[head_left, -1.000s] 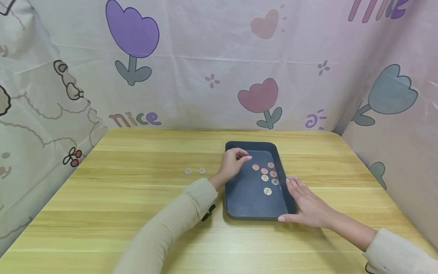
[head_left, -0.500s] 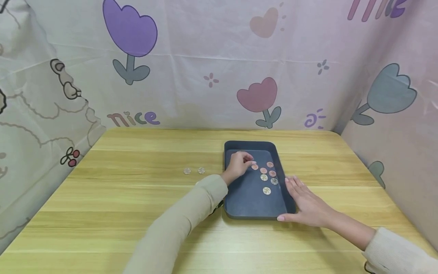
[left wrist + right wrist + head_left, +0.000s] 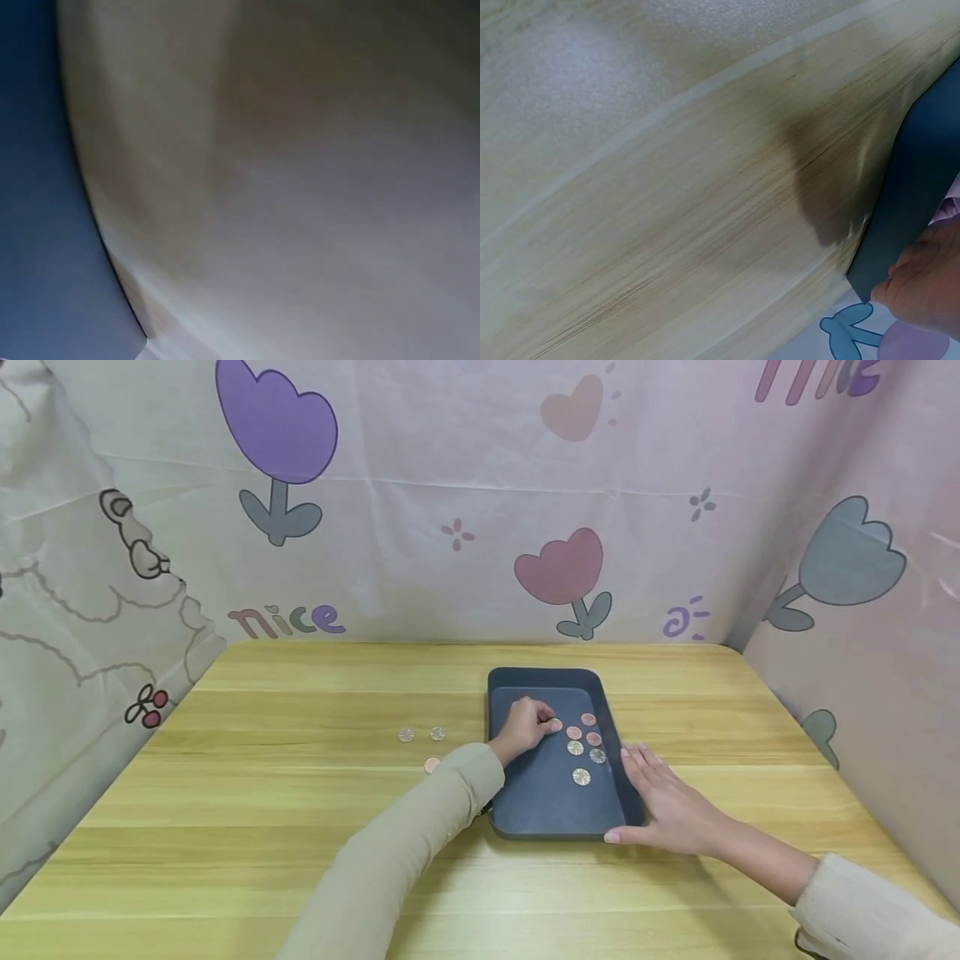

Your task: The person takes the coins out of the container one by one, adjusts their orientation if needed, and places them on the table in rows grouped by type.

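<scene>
Near the centre of the frame, the left hand (image 3: 527,727) reaches into the dark tray (image 3: 536,810), thumb and curled fingers close together; the thumb touches a copper coin (image 3: 557,725), though I cannot tell from this angle whether it is pinched. The right hand (image 3: 678,806), at lower right, lies with fingers extended along the tray's right wall, thumb at its near corner.

Six other coins (image 3: 581,777) (three of them copper) lie in the tray, right of the left hand. On the table (image 3: 337,843), left of centre, are two silvery coins (image 3: 437,733) and another copper coin (image 3: 432,765), the last partly covered by the left sleeve (image 3: 420,827).

The right wrist view shows the tray's outer side, hidden from the head camera, and a shadow (image 3: 832,180) beside it.
</scene>
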`<state>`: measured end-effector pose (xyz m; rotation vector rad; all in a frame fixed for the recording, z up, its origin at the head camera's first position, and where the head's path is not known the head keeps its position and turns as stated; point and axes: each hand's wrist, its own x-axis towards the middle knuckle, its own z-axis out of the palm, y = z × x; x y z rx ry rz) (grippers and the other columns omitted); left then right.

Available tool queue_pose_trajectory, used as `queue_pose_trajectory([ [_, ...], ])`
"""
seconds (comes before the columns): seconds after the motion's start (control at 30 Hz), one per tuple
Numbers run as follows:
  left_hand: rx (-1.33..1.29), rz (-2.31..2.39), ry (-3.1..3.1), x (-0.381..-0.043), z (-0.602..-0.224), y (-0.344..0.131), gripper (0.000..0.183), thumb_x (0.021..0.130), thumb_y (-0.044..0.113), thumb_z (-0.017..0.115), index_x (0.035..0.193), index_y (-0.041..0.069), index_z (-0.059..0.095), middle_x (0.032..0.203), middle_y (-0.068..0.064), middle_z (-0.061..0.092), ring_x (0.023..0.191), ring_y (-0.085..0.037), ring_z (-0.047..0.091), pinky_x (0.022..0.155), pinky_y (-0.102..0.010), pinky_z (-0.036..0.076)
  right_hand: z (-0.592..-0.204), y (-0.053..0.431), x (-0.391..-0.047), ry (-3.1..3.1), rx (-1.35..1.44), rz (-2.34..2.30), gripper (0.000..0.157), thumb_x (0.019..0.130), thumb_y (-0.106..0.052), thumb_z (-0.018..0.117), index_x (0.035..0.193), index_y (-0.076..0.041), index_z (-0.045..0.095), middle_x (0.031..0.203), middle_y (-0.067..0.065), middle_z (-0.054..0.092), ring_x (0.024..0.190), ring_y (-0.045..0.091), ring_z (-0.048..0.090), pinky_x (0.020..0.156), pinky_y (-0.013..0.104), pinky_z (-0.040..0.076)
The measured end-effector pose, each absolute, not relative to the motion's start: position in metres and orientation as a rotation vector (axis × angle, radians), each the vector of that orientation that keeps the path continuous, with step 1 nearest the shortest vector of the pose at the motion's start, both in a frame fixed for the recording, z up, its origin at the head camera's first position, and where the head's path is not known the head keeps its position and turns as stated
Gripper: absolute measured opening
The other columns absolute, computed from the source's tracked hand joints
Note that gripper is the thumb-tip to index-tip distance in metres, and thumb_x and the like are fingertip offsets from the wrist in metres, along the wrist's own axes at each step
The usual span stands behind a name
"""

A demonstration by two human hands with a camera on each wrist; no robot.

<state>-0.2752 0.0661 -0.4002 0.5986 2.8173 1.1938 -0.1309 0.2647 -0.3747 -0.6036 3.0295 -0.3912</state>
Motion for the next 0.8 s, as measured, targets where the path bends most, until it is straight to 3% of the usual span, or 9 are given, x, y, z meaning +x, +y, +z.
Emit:
queue_pose_trajectory([
  [0.43, 0.607, 1.087, 2.848, -0.2732, -0.4027, 0.0640, 0.016, 0.084, 0.018, 0.068, 0.092, 0.004, 0.069, 0.085, -0.008, 0.058, 0.076, -0.014, 0.049, 0.068, -0.023, 0.041, -0.3744, 0.2623, -0.1297, 3.036, -0.604, -0.374, 0.113, 0.068, -0.066, 0.066, 0.140, 0.011, 0.025, 0.147, 0.029, 0.024, 0.136, 0.047, 0.018, 0.105, 0.059, 0.026],
  [0.8, 0.627, 0.986, 2.865, -0.2702, -0.3999, 0.0664, 0.015, 0.083, 0.015, 0.069, 0.091, 0.002, 0.069, 0.086, -0.008, 0.065, 0.076, -0.013, 0.054, 0.068, -0.021, 0.044, -0.3735, 0.2626, -0.1288, 3.031, -0.591, -0.401, 0.113, 0.068, -0.066, 0.066, 0.142, 0.009, 0.024, 0.149, 0.027, 0.022, 0.138, 0.044, 0.016, 0.107, 0.056, 0.023],
])
